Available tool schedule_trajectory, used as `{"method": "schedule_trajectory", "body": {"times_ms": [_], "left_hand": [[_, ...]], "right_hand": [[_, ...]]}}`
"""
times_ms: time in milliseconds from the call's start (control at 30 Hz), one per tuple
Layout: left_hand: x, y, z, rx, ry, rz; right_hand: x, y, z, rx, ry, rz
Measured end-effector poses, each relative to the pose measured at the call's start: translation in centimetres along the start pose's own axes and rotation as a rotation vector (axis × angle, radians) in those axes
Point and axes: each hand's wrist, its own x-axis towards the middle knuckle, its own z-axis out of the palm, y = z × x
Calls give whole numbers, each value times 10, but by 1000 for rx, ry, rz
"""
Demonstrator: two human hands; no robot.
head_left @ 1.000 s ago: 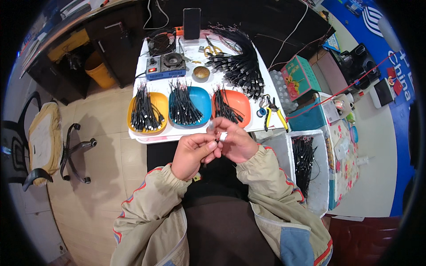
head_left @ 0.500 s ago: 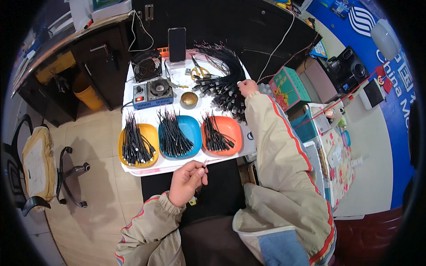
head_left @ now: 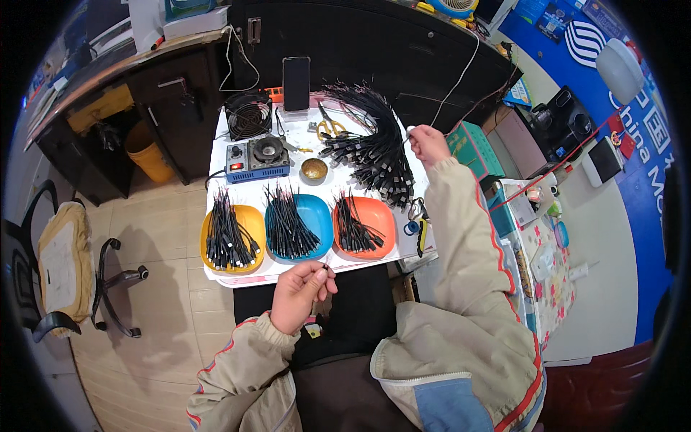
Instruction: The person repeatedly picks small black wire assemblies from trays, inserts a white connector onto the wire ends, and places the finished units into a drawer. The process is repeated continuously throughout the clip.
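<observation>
Below the table's front edge, my left hand (head_left: 299,294) is closed in a pinch. A thin dark cable end (head_left: 327,268) pokes out at its fingertips; the rest is lost against the black behind. My right hand (head_left: 430,147) reaches out to the far right, its fingers closed on a small white thing (head_left: 411,131) whose kind I cannot make out. Left of that hand lies a large bundle of black USB cables (head_left: 378,155). Shorter black cables stand in a yellow bowl (head_left: 252,265), a blue bowl (head_left: 325,216) and an orange bowl (head_left: 383,222) along the front.
Behind the bowls on the white table (head_left: 222,162) are a blue soldering pot (head_left: 258,160), a round tin (head_left: 314,171), a black fan (head_left: 248,115), a phone (head_left: 296,84) and yellow-handled scissors (head_left: 331,129). Cutters (head_left: 422,234) lie by the right edge. A green box (head_left: 475,151) stands further right.
My right hand has shifted right, away from the cable bundle, with the white thing at its fingertips. The cutters now show beside my sleeve. The view has swung slightly; my left hand keeps its pinch.
</observation>
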Motion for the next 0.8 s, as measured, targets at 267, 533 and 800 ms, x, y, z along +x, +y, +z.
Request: {"method": "schedule_trajectory", "body": {"times_ms": [267,533,800], "left_hand": [[-4,28,25,-319,-166,31],[-22,37,30,-175,-88,213],[-41,33,35,-118,15,378]], "right_hand": [[-245,-48,61,-517,-656,-557],[-341,31,82,-971,-1067,-435],[-315,35,76,-707,-918,-453]]}}
